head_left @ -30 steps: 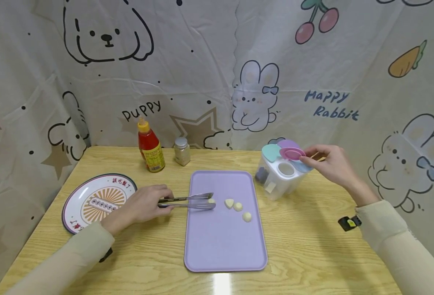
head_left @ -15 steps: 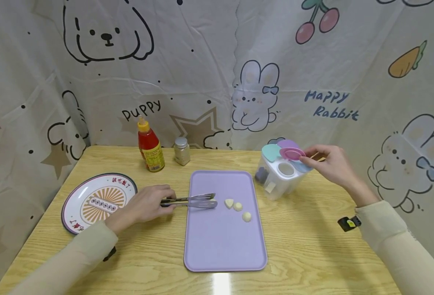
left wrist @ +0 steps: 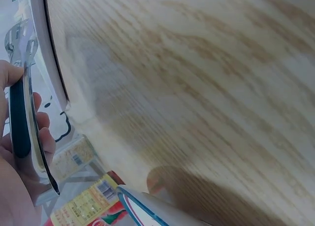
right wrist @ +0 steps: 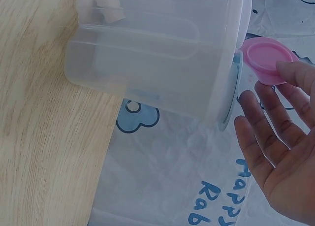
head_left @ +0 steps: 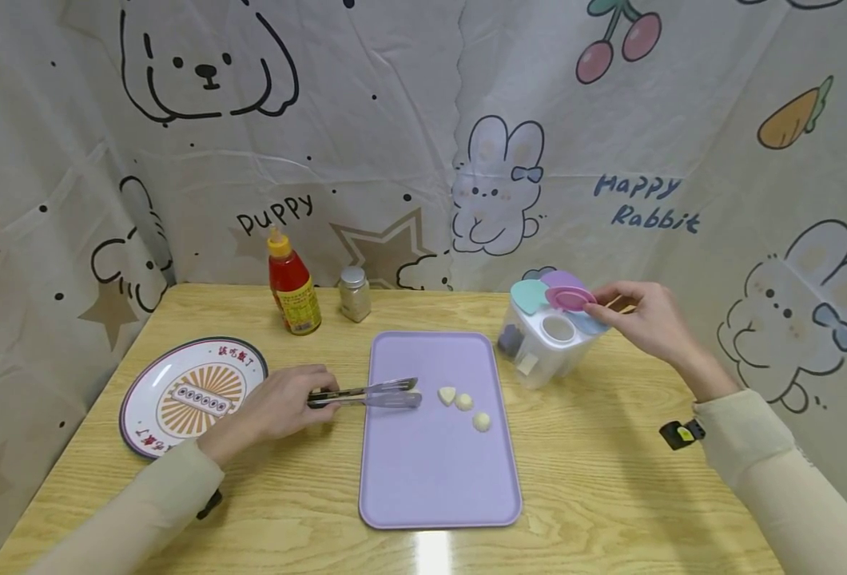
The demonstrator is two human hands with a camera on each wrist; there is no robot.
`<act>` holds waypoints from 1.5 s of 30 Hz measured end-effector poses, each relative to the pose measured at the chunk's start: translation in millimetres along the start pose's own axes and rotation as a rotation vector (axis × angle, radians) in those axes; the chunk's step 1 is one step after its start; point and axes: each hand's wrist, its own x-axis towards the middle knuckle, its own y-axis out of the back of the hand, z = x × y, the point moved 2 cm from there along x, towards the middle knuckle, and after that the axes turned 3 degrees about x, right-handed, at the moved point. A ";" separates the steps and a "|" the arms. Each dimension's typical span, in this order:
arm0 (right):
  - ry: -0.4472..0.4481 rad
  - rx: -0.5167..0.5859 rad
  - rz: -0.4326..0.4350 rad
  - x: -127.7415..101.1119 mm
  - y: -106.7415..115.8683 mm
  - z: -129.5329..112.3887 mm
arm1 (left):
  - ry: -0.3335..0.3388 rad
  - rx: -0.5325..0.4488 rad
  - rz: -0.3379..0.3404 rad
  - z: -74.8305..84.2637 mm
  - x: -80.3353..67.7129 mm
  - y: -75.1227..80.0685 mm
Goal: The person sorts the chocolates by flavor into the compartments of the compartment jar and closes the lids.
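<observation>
Person's left hand [head_left: 296, 399] grips, back up, fingers curled; sleeved left forearm [head_left: 143, 507] angles in from lower left. Right hand [head_left: 642, 315] reaches farther forward, thumb and index pinching, other fingers loosely extended; right forearm [head_left: 783, 479] also sleeved.

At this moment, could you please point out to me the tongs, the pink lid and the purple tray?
Tongs [left wrist: 20, 116]: left wrist view, on the dark handle.
Pink lid [right wrist: 268, 57]: right wrist view, on its round middle.
Purple tray [head_left: 438, 471]: head view, on its bare flat surface.
</observation>
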 end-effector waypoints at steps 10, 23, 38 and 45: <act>-0.002 -0.008 -0.003 0.8 0.2 -0.2 | 0.007 0.018 -0.012 2.8 2.9 -2.8; 0.004 0.000 0.003 1.2 -0.5 -1.1 | -0.009 -0.014 -0.030 6.4 8.1 -3.7; -0.004 0.000 -0.007 1.4 -1.3 0.7 | 0.011 -0.073 0.072 13.3 9.6 5.1; -0.007 0.003 0.000 0.8 0.4 0.0 | 0.002 -0.127 0.098 30.2 34.6 11.8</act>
